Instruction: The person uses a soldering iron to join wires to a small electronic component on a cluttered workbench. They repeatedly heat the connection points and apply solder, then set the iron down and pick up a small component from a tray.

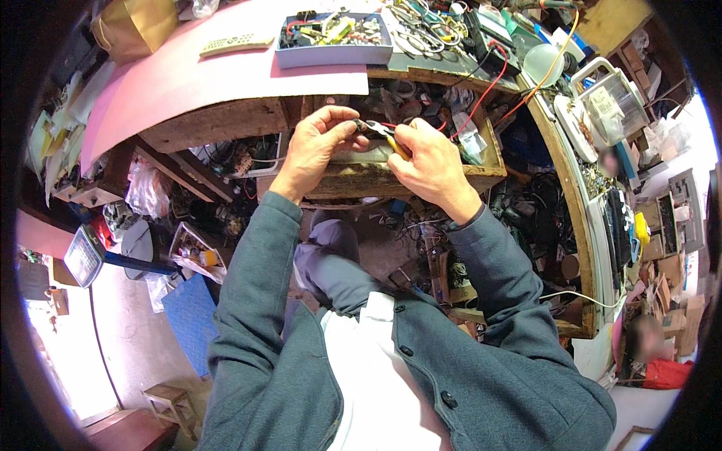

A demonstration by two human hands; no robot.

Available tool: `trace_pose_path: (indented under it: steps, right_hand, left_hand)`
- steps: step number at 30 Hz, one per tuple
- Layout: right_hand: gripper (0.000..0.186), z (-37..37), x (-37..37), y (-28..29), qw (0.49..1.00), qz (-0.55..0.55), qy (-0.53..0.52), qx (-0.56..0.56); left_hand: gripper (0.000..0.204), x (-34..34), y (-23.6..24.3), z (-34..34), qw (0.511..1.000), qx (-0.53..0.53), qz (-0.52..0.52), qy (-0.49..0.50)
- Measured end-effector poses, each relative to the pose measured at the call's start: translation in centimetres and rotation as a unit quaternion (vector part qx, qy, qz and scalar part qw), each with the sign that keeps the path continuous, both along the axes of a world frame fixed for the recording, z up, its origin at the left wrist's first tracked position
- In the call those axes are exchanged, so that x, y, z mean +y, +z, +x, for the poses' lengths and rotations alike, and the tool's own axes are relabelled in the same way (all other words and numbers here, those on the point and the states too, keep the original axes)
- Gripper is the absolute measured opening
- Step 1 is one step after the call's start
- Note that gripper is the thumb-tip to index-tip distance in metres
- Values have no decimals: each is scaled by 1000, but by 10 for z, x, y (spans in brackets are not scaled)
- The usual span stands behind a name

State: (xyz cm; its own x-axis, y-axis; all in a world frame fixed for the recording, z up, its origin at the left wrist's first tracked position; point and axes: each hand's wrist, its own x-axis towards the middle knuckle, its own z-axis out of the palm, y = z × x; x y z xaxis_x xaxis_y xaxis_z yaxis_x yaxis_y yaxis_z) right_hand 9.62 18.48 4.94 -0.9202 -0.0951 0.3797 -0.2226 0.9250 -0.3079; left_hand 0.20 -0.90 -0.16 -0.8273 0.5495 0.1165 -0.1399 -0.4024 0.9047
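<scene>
Both of my hands are raised over an open wooden drawer [444, 173] crowded with parts. My left hand [320, 150] pinches a small dark piece [359, 126], too small to name. My right hand [425, 161] is closed on pliers [389, 137] with yellow handles, their metal jaws at the dark piece between my fingers. A red wire [477, 105] runs behind my right hand, and I cannot tell whether it joins the piece.
A pink sheet [158, 75] covers the bench, with a parts tray [335, 60], a keypad [233, 43] and assorted tools [429, 30]. A clear container [602, 113] stands at right. Below are my legs, cluttered cables, a blue board [184, 316] and a stool [169, 406].
</scene>
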Motion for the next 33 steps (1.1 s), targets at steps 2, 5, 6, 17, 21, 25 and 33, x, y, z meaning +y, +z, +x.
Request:
trace_pose_path:
  steps: [2,5,6,17,21,25,33]
  right_hand:
    - [22,0,-1,0,1000,2,-1,1]
    - [22,1,-1,3,1000,7,-1,0]
    - [22,2,0,4,1000,9,-2,-1]
    - [16,0,-1,4,995,92,12,30]
    - [12,-1,-3,5,993,116,0,19]
    - [10,1,-4,6,993,114,-1,19]
    - [9,5,-11,-6,994,99,-50,9]
  left_hand:
    - [22,0,0,1,1000,0,2,2]
    - [21,2,-1,1,1000,12,6,4]
    - [21,2,-1,1,1000,14,5,7]
    - [17,3,-3,2,998,61,-22,20]
    - [16,2,-2,3,997,64,-39,10]
    - [16,1,-1,6,996,78,-41,21]
    - [16,0,1,8,996,79,-40,6]
